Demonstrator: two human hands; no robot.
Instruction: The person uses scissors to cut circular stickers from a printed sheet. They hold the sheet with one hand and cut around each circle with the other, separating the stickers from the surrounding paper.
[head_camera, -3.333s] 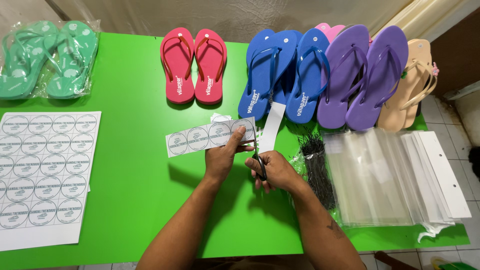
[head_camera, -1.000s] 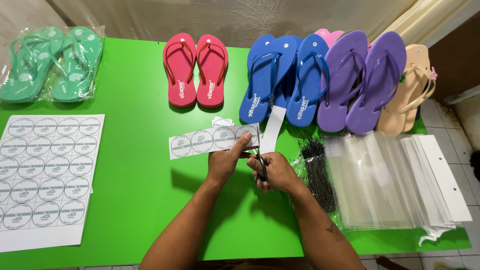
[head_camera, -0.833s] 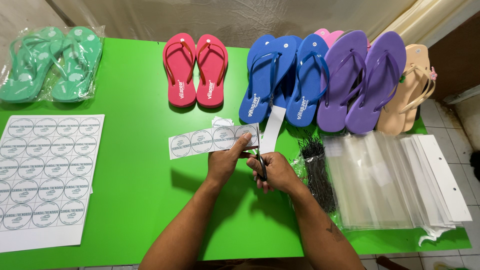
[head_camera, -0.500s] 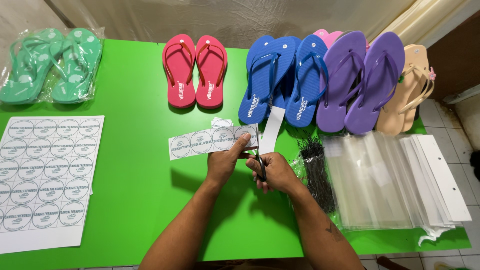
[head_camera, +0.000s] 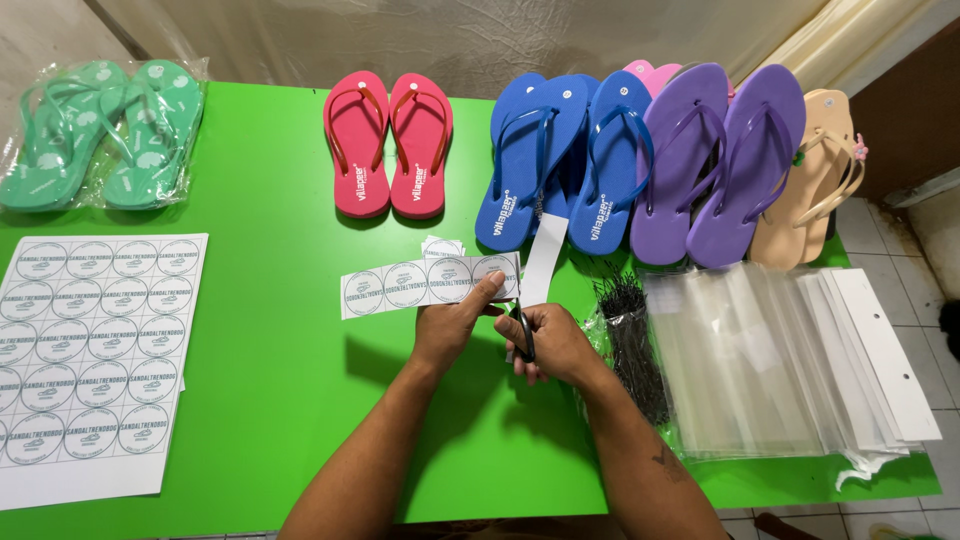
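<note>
**A strip of round labels is held to the scissors over a green table**

A strip of round labels (head_camera: 428, 283) is pinched at its right end by the left hand (head_camera: 452, 325), the thumb pressed on top and the other fingers curled beneath, so that the strip is held just above the green table (head_camera: 280, 380). Black scissors (head_camera: 524, 332) are gripped in the right hand (head_camera: 555, 343), fingers closed through the handles; the blades are met at the strip's right edge (how far apart they stand cannot be told). A white paper offcut (head_camera: 543, 259) is seen just beyond the hands.

A full sheet of labels (head_camera: 85, 350) is laid at the left, well apart. Along the far edge are ranged bagged green sandals (head_camera: 100, 130), red sandals (head_camera: 388, 142), blue sandals (head_camera: 565, 160), purple sandals (head_camera: 720, 160) and a beige sandal (head_camera: 808, 180). To the right, a bundle of black ties (head_camera: 635, 340) is set beside a stack of clear bags (head_camera: 790, 365).
</note>
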